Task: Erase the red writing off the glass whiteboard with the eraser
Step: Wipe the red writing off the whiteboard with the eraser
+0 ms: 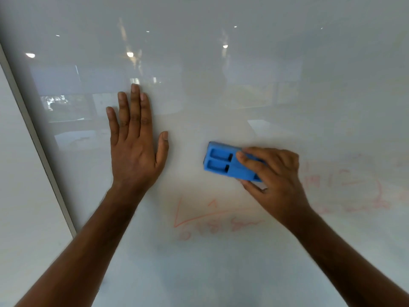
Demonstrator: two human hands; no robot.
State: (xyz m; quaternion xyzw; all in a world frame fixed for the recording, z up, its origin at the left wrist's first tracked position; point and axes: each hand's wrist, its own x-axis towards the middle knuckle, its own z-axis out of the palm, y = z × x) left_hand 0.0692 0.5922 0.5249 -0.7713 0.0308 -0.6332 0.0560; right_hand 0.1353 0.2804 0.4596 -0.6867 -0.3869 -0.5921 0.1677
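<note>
A glass whiteboard fills the view. My right hand grips a blue eraser and presses it flat on the glass, fingers over its right half. Red writing with an angled line lies just below the eraser. More faint, smeared red writing shows to the right of my hand. My left hand rests flat on the glass with fingers spread, to the left of the eraser and apart from it.
The board's metal frame edge runs diagonally down the left side, with a pale wall beyond it. Reflections of ceiling lights and a room show in the upper glass.
</note>
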